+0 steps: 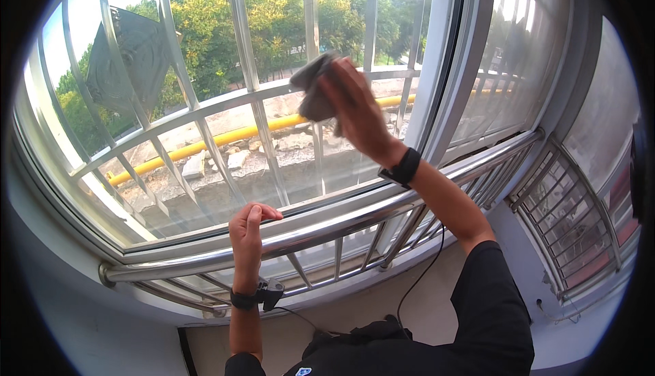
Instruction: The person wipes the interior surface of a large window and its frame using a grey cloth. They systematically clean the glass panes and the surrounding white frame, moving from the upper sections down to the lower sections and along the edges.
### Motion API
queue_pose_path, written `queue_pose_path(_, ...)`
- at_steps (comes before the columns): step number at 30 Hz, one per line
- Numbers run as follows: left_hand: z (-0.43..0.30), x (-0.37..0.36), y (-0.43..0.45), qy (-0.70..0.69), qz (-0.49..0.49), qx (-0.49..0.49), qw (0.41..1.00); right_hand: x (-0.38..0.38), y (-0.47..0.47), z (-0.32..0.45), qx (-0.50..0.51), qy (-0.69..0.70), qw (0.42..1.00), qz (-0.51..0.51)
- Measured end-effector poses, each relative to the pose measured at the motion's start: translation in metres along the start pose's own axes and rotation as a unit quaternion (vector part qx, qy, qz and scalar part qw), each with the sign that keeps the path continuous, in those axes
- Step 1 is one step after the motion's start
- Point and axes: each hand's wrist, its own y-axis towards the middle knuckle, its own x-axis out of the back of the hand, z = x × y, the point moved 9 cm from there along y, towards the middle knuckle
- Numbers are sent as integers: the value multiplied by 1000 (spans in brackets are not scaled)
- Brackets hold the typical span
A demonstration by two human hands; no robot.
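Observation:
A crumpled grey cloth (318, 87) is in my right hand (355, 107), up in front of the window glass (286, 156). Hand and cloth are blurred, and I cannot tell how firmly the cloth presses on the pane. My left hand (248, 230) is raised at the lower window frame, fingers curled together, with nothing visible in it. Its wrist overlaps the round stainless steel handrail (327, 230) in the picture; contact is unclear. Black straps circle both wrists, and the left one carries a small device (271, 292).
Metal security bars (248, 33) stand outside the pane, with a dark panel (128, 61) at left and a yellow pipe (230, 135) beyond. Railing balusters (337, 258) run below the handrail. A thin black cable (430, 268) hangs beside my right arm. Another sash (504, 69) is at right.

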Motion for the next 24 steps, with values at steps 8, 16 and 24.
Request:
queue_pose_path(8, 4, 43, -5, -28, -23, 0, 999, 76, 80, -81, -113, -103, 971, -185)
queue_pose_path(16, 5, 30, 26, -16, -37, 9, 999, -57, -6, 59, 183, -51, 974, 121)
queue_pose_path(24, 16, 71, -3, -13, -178, 52, 983, 111, 111, -103, -86, 223, 932, -273)
